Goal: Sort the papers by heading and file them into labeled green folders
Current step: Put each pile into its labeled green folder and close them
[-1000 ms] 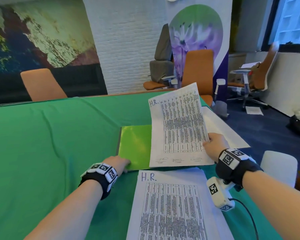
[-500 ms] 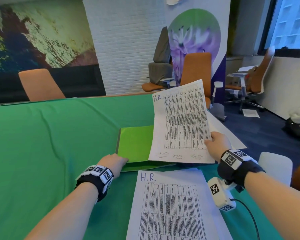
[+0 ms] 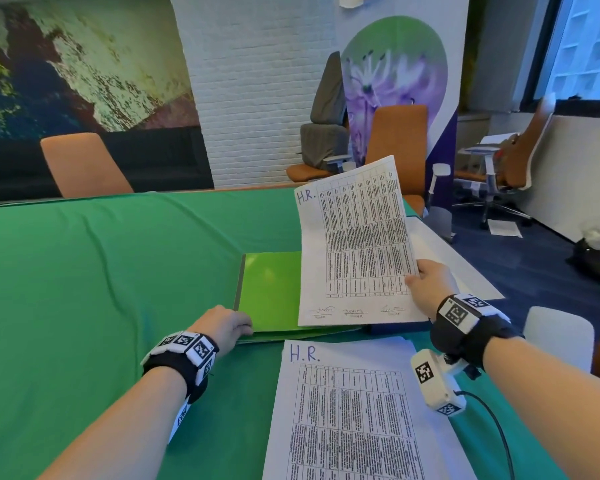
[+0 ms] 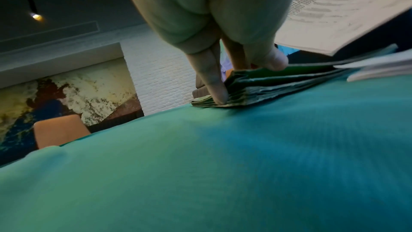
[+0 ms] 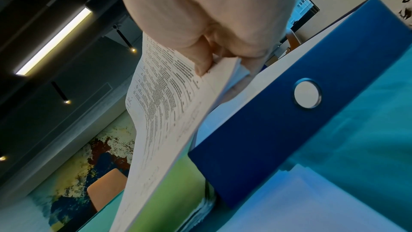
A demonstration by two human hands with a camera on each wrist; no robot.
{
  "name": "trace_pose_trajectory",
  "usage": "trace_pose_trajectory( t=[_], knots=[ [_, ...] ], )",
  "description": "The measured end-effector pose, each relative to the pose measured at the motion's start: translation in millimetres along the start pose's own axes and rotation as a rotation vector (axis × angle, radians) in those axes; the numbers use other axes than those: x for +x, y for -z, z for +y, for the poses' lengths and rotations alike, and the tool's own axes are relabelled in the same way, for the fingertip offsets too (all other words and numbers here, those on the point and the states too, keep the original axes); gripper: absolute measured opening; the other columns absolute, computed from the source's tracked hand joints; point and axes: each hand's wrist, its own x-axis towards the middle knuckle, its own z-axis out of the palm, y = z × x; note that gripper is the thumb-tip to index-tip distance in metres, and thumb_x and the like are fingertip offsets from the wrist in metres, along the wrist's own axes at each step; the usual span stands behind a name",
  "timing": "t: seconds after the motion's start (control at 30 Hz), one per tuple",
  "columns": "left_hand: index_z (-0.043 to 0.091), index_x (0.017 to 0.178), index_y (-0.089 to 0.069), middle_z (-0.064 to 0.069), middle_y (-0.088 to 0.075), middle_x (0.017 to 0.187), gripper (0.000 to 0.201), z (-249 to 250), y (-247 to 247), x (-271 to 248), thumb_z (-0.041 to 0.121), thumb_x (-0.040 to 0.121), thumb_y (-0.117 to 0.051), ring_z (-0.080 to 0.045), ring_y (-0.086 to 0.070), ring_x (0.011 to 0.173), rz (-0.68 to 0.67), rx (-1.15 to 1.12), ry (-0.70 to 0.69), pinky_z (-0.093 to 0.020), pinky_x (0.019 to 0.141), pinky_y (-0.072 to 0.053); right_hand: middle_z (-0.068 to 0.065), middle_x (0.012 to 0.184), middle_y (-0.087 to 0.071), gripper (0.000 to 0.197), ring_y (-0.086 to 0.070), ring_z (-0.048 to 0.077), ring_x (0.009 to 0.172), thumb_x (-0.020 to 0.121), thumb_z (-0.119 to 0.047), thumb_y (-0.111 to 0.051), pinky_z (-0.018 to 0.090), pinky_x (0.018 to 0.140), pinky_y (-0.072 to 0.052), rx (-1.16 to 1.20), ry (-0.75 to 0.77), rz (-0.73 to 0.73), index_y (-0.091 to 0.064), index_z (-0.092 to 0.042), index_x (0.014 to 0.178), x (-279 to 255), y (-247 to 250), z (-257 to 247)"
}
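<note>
My right hand [image 3: 426,285] pinches the right edge of a printed sheet headed "H.R." [image 3: 355,244] and holds it tilted up over a stack of green folders [image 3: 271,292]. In the right wrist view the thumb [image 5: 202,66] lies on the held sheet [image 5: 160,112] with the fingers behind it. My left hand [image 3: 229,327] is at the stack's near left corner. The left wrist view shows the thumb [image 4: 272,61] on top of the green folders [image 4: 278,80] and the index finger [image 4: 211,80] against the corner edges. A pile of papers headed "H.R." [image 3: 347,410] lies nearest me.
A blue binder [image 5: 278,112] lies right of the folders, with white sheets [image 3: 447,258] on it. Green cloth [image 3: 101,289] covers the table. Orange chairs [image 3: 84,164] stand at the far edge, and a white chair [image 3: 558,337] at the right.
The held sheet has risen a little and stands more upright. My left hand has stayed at the folder corner.
</note>
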Motion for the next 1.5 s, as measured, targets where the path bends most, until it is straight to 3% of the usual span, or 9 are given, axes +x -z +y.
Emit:
trace_pose_trajectory(
  t=[0.43,0.6,0.77,0.83,0.9,1.07,1.23,1.33,1.5],
  knots=[
    [0.01,0.088,-0.036,-0.009,-0.052,0.07,0.013,-12.1,11.0,-24.2,0.016,0.092,-0.046,-0.021,-0.045,0.051,0.3,-0.327,0.264,-0.027,0.046,-0.037,0.018,0.118,-0.064,0.026,-0.056,0.029,0.09,0.092,-0.005,-0.047,0.028,0.073,-0.043,0.014,0.018,0.074,-0.066,-0.004,0.109,1.9,-10.1,-26.2],
    [0.009,0.09,-0.039,-0.011,-0.055,0.076,0.014,-29.6,15.3,-33.4,0.018,0.092,-0.049,-0.02,-0.045,0.052,0.268,-0.424,0.32,-0.03,0.049,-0.045,0.02,0.111,-0.066,0.024,-0.056,0.03,0.083,0.089,-0.003,-0.051,0.027,0.069,-0.04,-0.119,-0.051,-0.139,-0.066,0.0,0.107,3.8,-48.6,-41.3],
    [0.014,0.091,-0.042,-0.014,-0.061,0.093,0.013,-42.3,18.1,-36.6,0.022,0.091,-0.052,-0.022,-0.05,0.056,0.184,-0.396,0.298,-0.039,0.056,-0.054,0.021,0.123,-0.058,0.034,-0.056,0.034,0.114,0.09,-0.006,-0.05,0.02,0.058,-0.04,-0.2,-0.079,-0.272,-0.055,0.003,0.122,-0.9,-102.7,-63.7],
    [0.016,0.088,-0.043,-0.012,-0.062,0.096,0.012,-44.0,16.9,-37.3,0.023,0.09,-0.052,-0.021,-0.051,0.056,0.163,-0.388,0.289,-0.04,0.056,-0.054,0.013,0.121,-0.06,0.031,-0.058,0.027,0.113,0.096,-0.011,-0.044,0.02,0.076,-0.047,-0.181,-0.13,-0.322,-0.055,0.0,0.123,-11.1,-110.9,-76.9],
    [0.018,0.087,-0.044,-0.011,-0.063,0.099,0.011,-43.6,14.7,-37.6,0.023,0.089,-0.053,-0.021,-0.051,0.056,0.144,-0.387,0.276,-0.037,0.054,-0.053,0.007,0.107,-0.063,0.031,-0.06,0.021,0.105,0.099,-0.013,-0.039,0.024,0.089,-0.047,-0.609,0.016,-0.391,-0.054,-0.001,0.124,-22.6,-119.6,-85.1],
    [0.023,0.08,-0.045,-0.006,-0.065,0.1,0.012,-43.6,8.4,-35.4,0.026,0.086,-0.055,-0.019,-0.049,0.052,0.12,-0.407,0.223,-0.033,0.049,-0.048,0.0,0.066,-0.04,0.03,-0.051,0.016,0.073,0.097,-0.013,-0.042,0.024,0.085,-0.048,-0.665,0.014,-0.447,-0.059,-0.001,0.118,-4.8,-138.4,-75.0],
    [0.025,0.072,-0.057,0.003,-0.067,0.099,0.012,-43.9,5.7,-31.7,0.032,0.077,-0.064,-0.017,-0.057,0.055,0.08,-0.464,0.207,-0.036,0.06,-0.055,0.017,0.112,-0.063,0.033,-0.051,0.016,0.07,0.094,-0.016,-0.049,0.008,0.048,-0.042,-0.337,-0.121,-0.344,-0.056,0.004,0.12,-5.5,-136.7,-74.1],
    [0.022,0.078,-0.064,0.003,-0.065,0.11,0.011,-41.1,3.1,-25.7,0.031,0.083,-0.06,-0.015,-0.056,0.054,0.011,-0.465,0.238,-0.025,0.054,-0.051,0.02,0.126,-0.057,0.034,-0.059,0.028,0.108,0.098,-0.012,-0.042,0.027,0.084,-0.047,-0.376,-0.053,-0.284,-0.049,0.004,0.127,4.7,-126.5,-63.8],
    [0.011,0.132,-0.044,-0.008,-0.053,0.127,0.052,-28.7,-6.8,-7.6,0.034,0.089,-0.059,-0.016,-0.062,0.047,0.088,-0.538,0.419,-0.024,0.051,-0.049,0.031,0.133,-0.047,0.051,-0.05,0.038,0.12,0.102,-0.027,-0.025,0.034,0.094,-0.039,-0.068,-0.21,-0.182,-0.046,0.012,0.128,18.2,-115.3,-39.4]
  ],
)
